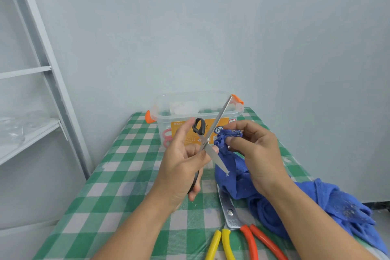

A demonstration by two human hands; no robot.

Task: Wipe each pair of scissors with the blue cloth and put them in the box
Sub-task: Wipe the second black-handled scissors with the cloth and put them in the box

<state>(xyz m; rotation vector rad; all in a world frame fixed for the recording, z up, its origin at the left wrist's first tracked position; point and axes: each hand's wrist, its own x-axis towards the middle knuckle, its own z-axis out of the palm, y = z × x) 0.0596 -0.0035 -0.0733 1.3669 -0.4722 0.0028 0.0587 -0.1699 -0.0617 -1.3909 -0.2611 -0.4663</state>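
Black-handled scissors (205, 143), blades spread wide, are gripped in the left hand (181, 167) above the checked surface (118, 175) before the clear box (196, 116), while the blue cloth (232, 154) is pinched by the right hand (257, 154).

Black-handled scissors (219, 116) splayed open aloft, blue cloth (238, 177) bunched beside, clear box (211, 93) behind holding pink scissors (167, 137)
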